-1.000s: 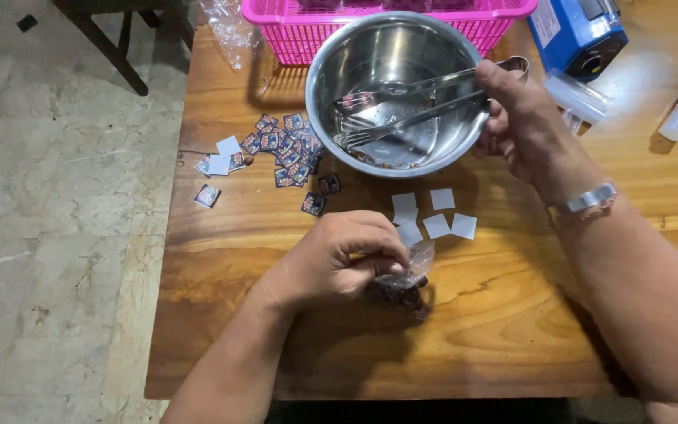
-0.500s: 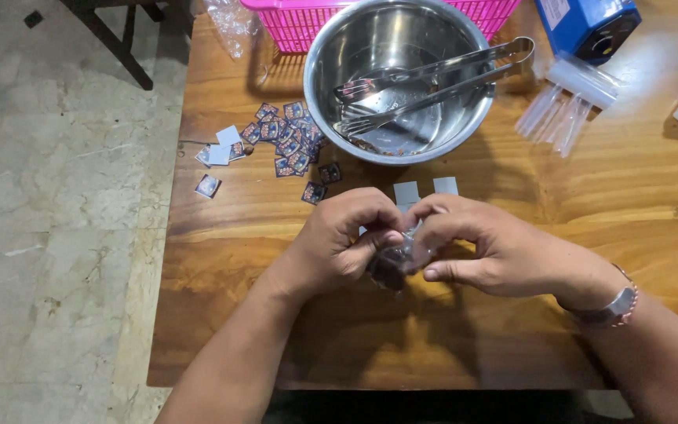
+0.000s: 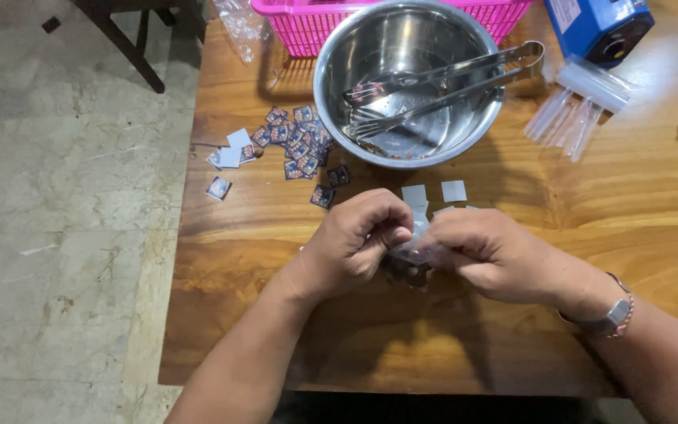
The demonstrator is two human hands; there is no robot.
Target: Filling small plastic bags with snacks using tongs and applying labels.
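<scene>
2 hands pinch a small clear plastic bag over a wooden table.

The left hand (image 3: 359, 239) and the right hand (image 3: 484, 251) meet near the middle of the wooden table (image 3: 590, 204), fingers curled tight and closed on the small clear bag (image 3: 416, 250) held between them; something dark shows inside it, too hidden to tell what. Just beyond the knuckles lie a few white paper squares (image 3: 433, 192). Farther back stands a steel bowl (image 3: 339, 63) with metal tongs (image 3: 464, 74) resting across its rim and a fork (image 3: 402, 122) inside. Left of the bowl, small printed packets (image 3: 296, 141) lie scattered. A pink basket (image 3: 300, 27) sits behind the bowl, a blue device (image 3: 598, 23) and clear tubes (image 3: 574, 110) to its right. The right wrist wears a watch (image 3: 610, 314).
</scene>
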